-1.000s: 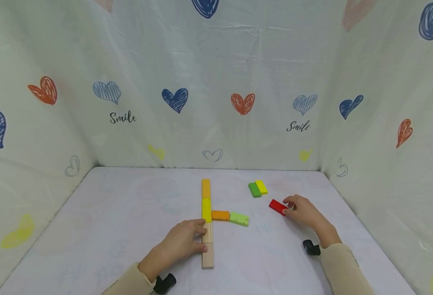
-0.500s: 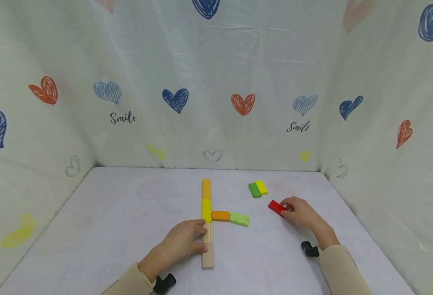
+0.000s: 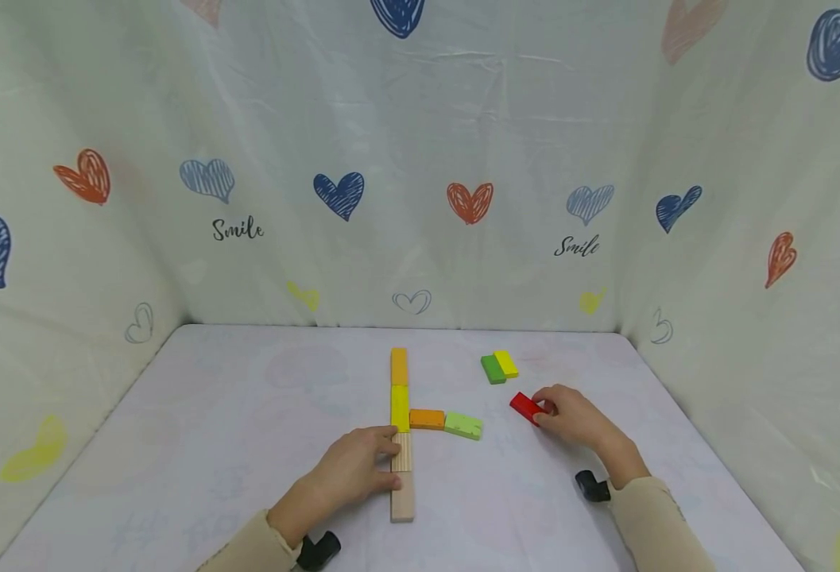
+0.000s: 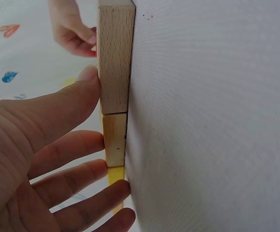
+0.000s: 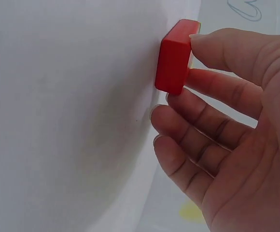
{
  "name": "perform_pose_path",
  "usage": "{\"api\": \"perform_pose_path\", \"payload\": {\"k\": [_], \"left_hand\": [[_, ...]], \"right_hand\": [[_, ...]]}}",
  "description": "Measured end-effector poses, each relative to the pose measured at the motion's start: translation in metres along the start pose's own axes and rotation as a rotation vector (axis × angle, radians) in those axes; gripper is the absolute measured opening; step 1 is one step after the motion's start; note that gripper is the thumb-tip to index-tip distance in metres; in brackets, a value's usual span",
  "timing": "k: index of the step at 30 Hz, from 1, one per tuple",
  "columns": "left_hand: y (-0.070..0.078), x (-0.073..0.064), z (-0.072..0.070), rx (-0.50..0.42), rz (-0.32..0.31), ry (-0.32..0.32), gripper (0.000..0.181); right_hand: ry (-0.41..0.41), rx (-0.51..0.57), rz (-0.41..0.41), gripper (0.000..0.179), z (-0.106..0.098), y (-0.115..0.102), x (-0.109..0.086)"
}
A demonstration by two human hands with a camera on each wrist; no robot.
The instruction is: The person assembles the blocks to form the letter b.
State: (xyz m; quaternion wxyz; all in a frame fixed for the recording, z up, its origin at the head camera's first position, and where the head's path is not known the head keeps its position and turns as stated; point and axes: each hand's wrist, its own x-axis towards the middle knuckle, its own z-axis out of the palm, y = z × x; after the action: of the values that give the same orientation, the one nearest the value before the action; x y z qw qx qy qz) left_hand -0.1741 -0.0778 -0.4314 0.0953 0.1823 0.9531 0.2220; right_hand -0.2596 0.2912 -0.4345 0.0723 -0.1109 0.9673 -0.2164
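Note:
My right hand point(image 3: 577, 415) pinches a red wooden block point(image 3: 524, 407) between thumb and fingers, right of the other blocks; in the right wrist view the red block point(image 5: 173, 63) is tilted close over the cloth. A straight row runs away from me: a plain wood block point(image 3: 402, 504), a striped wood block point(image 3: 405, 454), a yellow block point(image 3: 400, 403) and a light orange block point(image 3: 400, 366). My left hand point(image 3: 348, 469) rests its thumb and fingertips against the row's left side, fingers loosely extended. Joining the yellow block's right side are an orange block point(image 3: 427, 419) and a light green block point(image 3: 463, 426), slightly angled.
Farther back on the right, a green block point(image 3: 493, 369) and a second yellow block point(image 3: 506, 364) lie side by side. White cloth covers the table point(image 3: 248, 397). A curtain point(image 3: 405, 254) printed with hearts encloses the back and sides.
My right hand has moved a little left with the red block, toward the light green block. The left hand and the row have stayed put.

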Motion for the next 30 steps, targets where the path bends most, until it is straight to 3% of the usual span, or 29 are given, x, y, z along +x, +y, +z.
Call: {"api": "perform_pose_path", "payload": {"k": [10, 30], "left_hand": [[0.001, 0.001, 0.001, -0.011, -0.021, -0.009, 0.054], [0.002, 0.000, -0.001, -0.017, -0.019, -0.016, 0.054]], "right_hand": [[0.010, -0.014, -0.068, 0.038, 0.003, -0.001, 0.002], [0.006, -0.033, -0.080, 0.044, 0.013, -0.022, -0.004]]}}
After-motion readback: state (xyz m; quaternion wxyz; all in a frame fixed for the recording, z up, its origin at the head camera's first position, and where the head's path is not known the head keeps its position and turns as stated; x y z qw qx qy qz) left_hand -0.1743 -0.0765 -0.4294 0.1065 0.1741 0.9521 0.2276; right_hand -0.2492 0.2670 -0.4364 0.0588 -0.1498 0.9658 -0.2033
